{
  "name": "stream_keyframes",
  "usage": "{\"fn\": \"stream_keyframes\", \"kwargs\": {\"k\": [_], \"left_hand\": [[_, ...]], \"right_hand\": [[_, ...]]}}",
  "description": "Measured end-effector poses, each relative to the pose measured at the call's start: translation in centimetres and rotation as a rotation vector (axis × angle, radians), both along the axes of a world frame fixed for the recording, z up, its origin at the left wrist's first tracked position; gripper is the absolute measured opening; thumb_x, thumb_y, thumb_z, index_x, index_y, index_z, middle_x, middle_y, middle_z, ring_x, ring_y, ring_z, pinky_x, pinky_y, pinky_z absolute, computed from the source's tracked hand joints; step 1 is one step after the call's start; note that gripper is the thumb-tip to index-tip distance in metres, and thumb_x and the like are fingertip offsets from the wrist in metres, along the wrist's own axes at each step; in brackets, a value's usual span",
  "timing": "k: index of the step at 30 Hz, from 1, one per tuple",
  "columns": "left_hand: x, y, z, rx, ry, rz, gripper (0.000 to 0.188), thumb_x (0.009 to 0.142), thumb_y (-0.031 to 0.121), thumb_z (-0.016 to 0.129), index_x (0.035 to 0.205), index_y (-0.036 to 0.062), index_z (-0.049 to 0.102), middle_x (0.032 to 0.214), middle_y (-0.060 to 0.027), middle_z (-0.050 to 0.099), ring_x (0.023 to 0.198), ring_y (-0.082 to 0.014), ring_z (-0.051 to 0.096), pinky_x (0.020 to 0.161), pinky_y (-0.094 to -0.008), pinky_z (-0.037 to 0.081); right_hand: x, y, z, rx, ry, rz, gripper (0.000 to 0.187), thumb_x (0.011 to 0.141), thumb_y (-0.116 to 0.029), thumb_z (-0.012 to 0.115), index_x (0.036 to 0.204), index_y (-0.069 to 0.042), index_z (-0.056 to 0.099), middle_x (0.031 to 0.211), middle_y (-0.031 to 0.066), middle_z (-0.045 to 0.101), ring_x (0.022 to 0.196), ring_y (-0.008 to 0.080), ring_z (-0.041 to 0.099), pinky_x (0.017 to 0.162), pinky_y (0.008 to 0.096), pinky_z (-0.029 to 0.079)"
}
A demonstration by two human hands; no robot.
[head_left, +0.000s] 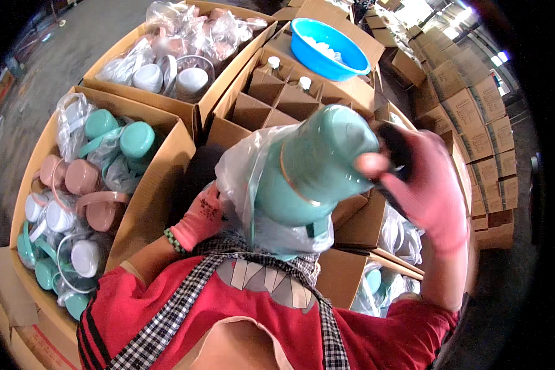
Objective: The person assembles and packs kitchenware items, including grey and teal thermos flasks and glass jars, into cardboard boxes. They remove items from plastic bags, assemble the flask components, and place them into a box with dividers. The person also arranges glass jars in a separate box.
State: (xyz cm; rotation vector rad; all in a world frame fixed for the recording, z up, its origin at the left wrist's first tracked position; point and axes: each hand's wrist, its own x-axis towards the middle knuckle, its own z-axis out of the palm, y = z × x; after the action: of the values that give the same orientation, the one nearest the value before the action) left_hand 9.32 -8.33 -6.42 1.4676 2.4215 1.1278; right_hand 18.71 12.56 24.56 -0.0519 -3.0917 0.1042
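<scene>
- A tall stack of closed cartons [472, 117] stands to the right, well apart from the hands.
- The open left-hand carton [157, 185] is packed with lidded, handled jugs [83, 177] in teal, pink and white, some in clear plastic.
- Just behind it, the open rear carton [160, 106] contains pink jugs under crumpled clear bags, with two pale lids facing up.
- The divided carton [254, 112] lies beyond the held jug, its cardboard partitions forming cells; white-capped bottles [271, 66] stand in two of them.
- A round blue plastic basin [327, 69], with white pieces inside, sits at the divided carton's far end.
- The teal jug with a copper-coloured band [299, 176] is held before the chest, tilted, its narrower end up and to the right.
- A clear plastic bag [243, 157] is gathered around the jug's lower, wider part.
- The right hand [428, 179], in a pink glove, is raised beside the jug's upper end, forearm upright, thumb pointing left across that end; motion blur means I cannot tell whether it is clamped.
- The left hand [200, 216], also pink-gloved, is lower, forearm angled up from the lower left; its fingers close on the bag's edge, their tips hidden.
- A green-and-dark beaded bracelet [175, 240] circles the left wrist.
</scene>
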Motion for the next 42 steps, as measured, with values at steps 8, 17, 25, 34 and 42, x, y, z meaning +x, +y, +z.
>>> {"fn": "stream_keyframes", "kwargs": {"k": [8, 17, 25, 34, 42], "left_hand": [[-2.3, 1.0, 0.7, -0.179, 0.477, -0.046, 0.033, 0.062, 0.012, 0.054, 0.094, 0.0054, 0.056, 0.103, -0.0139, 0.049, 0.100, -0.0302, 0.044, 0.084, -0.0383, 0.037], [-5.2, -2.5, -0.4, -0.066, 0.387, 0.024, 0.020, 0.060, 0.009, 0.054, 0.080, 0.0037, 0.057, 0.096, -0.0136, 0.054, 0.093, -0.0328, 0.050, 0.081, -0.0389, 0.041], [-11.4, -9.6, 4.5, 0.056, -0.135, 0.588, 0.027, 0.074, 0.012, 0.053, 0.099, -0.0006, 0.055, 0.106, -0.0198, 0.052, 0.100, -0.0338, 0.047, 0.088, -0.0359, 0.036], [-2.9, -2.0, -0.8, -0.061, -0.039, -0.278, 0.009, 0.067, 0.012, 0.052, 0.073, 0.0047, 0.051, 0.074, -0.0124, 0.049, 0.070, -0.0279, 0.048, 0.061, -0.0352, 0.039], [1.1, 4.6, 3.4, -0.460, -0.775, -0.542, 0.056, 0.078, 0.039, 0.053, 0.111, -0.0044, 0.040, 0.108, -0.0196, 0.050, 0.098, -0.0254, 0.050, 0.086, -0.0323, 0.037]], "right_hand": [[2.3, 1.6, -14.4, 1.472, 0.324, 1.002, 0.033, 0.075, -0.018, 0.047, 0.107, -0.009, 0.049, 0.106, 0.0046, 0.048, 0.095, 0.0188, 0.047, 0.087, 0.0306, 0.035], [0.1, 2.8, -16.4, -0.304, -0.502, 0.543, 0.009, 0.065, -0.015, 0.052, 0.073, -0.010, 0.052, 0.072, 0.0048, 0.048, 0.079, 0.0221, 0.049, 0.078, 0.0362, 0.038], [-0.1, 5.6, -6.3, -0.105, -0.166, 0.339, 0.057, 0.050, -0.032, 0.077, 0.092, -0.002, 0.053, 0.083, 0.0140, 0.055, 0.082, 0.0291, 0.053, 0.077, 0.0360, 0.039], [0.9, 7.2, -8.4, -1.011, 0.250, -0.466, 0.026, 0.071, -0.005, 0.061, 0.094, 0.006, 0.055, 0.078, 0.0050, 0.059, 0.067, 0.0103, 0.054, 0.065, 0.0229, 0.044], [-0.8, 2.4, -21.2, -1.083, 0.203, -0.162, 0.031, 0.066, -0.008, 0.068, 0.092, 0.000, 0.054, 0.089, 0.0074, 0.058, 0.080, 0.0161, 0.055, 0.071, 0.0280, 0.044]]}}
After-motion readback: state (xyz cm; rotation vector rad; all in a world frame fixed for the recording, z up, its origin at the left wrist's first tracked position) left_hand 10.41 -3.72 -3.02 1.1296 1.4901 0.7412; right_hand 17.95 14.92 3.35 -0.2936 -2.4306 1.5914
